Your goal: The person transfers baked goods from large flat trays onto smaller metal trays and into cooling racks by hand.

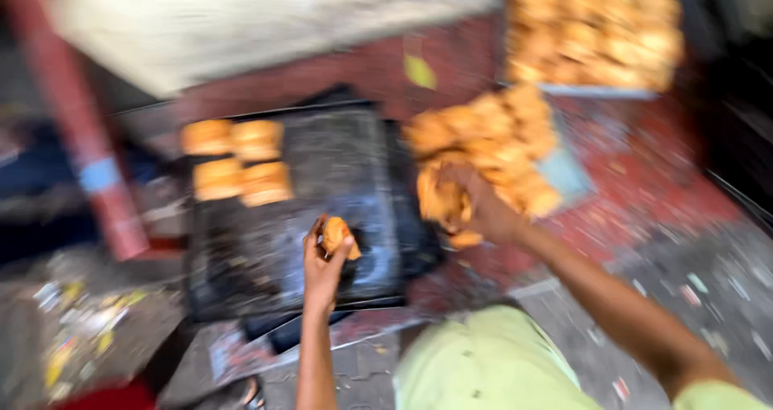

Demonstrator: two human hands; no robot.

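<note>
Four pastries (pixel 234 160) on tray (pixel 338 168) | left hand (pixel 324 267) fingers pinch one pastry (pixel 336 234) | right hand (pixel 477 206) clamps several from heap (pixel 491 140) | risk: overfull grip drops pieces

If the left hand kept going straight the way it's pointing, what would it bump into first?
Probably the dark baking tray. The left hand, holding a small golden pastry, points up across the tray's bare middle. Nothing else seems to lie in that line, though the picture is blurry.

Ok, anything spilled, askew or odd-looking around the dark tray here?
Nothing clearly. Four golden pastries sit in a neat block on the dark tray. The left hand holds one; the right hand is in the loose pile. Motion blur hides finer detail.
</note>
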